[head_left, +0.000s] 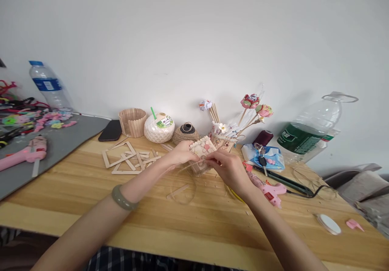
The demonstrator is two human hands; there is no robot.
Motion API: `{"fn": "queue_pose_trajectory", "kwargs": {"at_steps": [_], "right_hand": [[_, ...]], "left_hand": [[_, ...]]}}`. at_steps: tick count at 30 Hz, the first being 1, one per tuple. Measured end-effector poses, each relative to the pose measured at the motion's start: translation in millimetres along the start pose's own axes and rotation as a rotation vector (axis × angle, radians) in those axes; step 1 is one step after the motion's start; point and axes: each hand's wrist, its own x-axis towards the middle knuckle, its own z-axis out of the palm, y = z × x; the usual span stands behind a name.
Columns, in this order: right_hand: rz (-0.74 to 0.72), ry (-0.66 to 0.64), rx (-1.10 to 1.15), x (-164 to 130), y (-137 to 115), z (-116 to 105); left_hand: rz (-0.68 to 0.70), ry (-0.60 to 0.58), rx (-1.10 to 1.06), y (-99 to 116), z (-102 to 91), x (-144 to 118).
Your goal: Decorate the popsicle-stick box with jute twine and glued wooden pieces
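Risk: stick holder (203, 148) is gripped only at its sides and could tilt or slip onto table (91, 206); twine (185, 166) could snag. Left hand (181, 152) fingers clamp holder's left side. Right hand (228, 166) fingertips pinch lower right edge. Holder is lifted above table near its back edge, between both hands, glue gun (269, 190) just right.

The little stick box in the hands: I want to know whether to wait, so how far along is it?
Done: the stick box already has walls and small pink decorations on its front. In hand: the left hand steadies it while the right hand works twine at its side. Left: loose craft sticks and frames lie unused on the table, and the pink glue gun lies set down beside the right wrist.
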Motion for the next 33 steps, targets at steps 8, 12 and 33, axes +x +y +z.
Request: {"fn": "queue_pose_trajectory", "kwargs": {"at_steps": [8, 12, 33], "right_hand": [[-0.087, -0.023, -0.019, -1, 3, 4], [-0.038, -0.007, 0.022, 0, 1, 4], [0.015, -0.064, -0.13, 0, -3, 4]], "left_hand": [[0.002, 0.0, -0.002, 1, -0.4, 0], [0.002, -0.001, -0.006, 0, -1.1, 1], [0.006, 0.012, 0.028, 2, -0.3, -2]]}}
